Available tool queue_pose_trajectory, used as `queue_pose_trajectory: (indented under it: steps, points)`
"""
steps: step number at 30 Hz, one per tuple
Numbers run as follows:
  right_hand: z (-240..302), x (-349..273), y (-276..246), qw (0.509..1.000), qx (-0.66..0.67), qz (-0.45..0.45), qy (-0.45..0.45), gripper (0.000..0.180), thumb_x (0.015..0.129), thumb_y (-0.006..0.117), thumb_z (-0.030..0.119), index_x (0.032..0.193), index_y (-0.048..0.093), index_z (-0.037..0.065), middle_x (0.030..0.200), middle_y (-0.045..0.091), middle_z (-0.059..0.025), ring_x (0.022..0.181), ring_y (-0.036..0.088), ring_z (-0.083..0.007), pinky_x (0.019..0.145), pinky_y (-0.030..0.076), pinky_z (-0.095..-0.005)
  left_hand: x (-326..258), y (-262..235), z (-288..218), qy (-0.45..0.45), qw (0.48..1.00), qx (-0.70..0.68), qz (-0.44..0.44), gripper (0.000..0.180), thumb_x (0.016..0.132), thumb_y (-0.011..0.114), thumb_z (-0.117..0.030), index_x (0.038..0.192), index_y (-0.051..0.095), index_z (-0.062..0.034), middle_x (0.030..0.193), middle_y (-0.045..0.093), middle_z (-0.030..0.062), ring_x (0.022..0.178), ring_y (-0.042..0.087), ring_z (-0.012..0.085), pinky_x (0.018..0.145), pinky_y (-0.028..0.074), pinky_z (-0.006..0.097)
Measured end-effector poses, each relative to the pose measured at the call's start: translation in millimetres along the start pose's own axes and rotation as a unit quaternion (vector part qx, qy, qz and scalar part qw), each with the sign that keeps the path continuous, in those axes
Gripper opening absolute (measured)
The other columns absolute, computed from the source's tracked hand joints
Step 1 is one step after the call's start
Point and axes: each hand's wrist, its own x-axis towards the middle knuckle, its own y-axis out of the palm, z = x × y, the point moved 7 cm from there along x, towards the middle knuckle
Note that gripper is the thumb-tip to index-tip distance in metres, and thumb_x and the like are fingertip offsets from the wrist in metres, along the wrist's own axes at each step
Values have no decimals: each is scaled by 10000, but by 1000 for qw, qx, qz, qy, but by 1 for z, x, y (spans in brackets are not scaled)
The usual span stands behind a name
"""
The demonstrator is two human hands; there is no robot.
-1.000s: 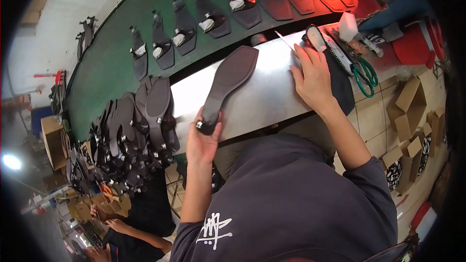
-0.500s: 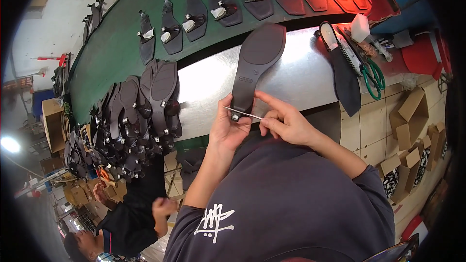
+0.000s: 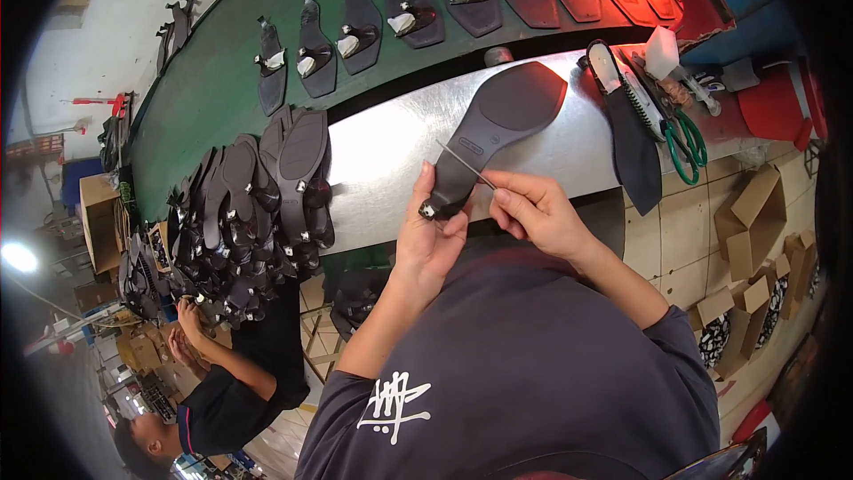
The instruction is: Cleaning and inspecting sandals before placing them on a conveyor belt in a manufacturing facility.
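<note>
1. Your left hand (image 3: 426,240) is clamped round the heel end of the black shoe sole (image 3: 498,129), bottom side up, toe end lying on the shiny metal tabletop (image 3: 382,169) and heel lifted toward you
2. Your right hand (image 3: 533,209) is pinched shut on a thin metal pin (image 3: 462,163), which lies across the narrow waist of the sole. The two hands are close together, almost touching
3. Biggest risk as I see it: that pin is skinny and your left thumb sits right by it. If it skates off the hard sole, it could jab your thumb
4. You only have the heel end gripped, so pushing hard could let the toe slide on the slick metal and twist the whole sole
5. The stack of finished soles (image 3: 267,204) sits just left of your left hand, near the tabletop's edge. An elbow bump might tip some off toward the person working below
6. The green-handled scissors (image 3: 684,147) and the other sole (image 3: 631,133) lie well off to your right, so they're less of a worry unless you swing wide
</note>
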Motion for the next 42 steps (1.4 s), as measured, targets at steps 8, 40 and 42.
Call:
queue_pose_trajectory:
  steps: [8,40,42]
  points:
    - [-16,-9,29,979,118,80,148,577,983,471,87,1494,205,79,700,544,-38,527,439,-63,471,340,-194,-2,13,-38,263,948,177,-38,583,970,462,-516,751,616,2,649,624,79,458,488,104,449,381,227]
    - [43,-10,16,915,-325,-109,-211,51,857,581,-8,895,612,5,738,629,-104,598,602,-231,548,462,-310,21,22,-13,8,989,-13,149,496,867,570,-600,990,609,-121,860,624,34,739,568,171,669,468,307]
    - [45,-11,19,894,-361,-123,-236,44,855,577,-18,883,594,11,717,600,-117,585,584,-256,537,454,-327,26,14,-15,19,993,-22,116,474,877,573,-579,1025,604,-130,906,626,25,778,580,167,692,475,315]
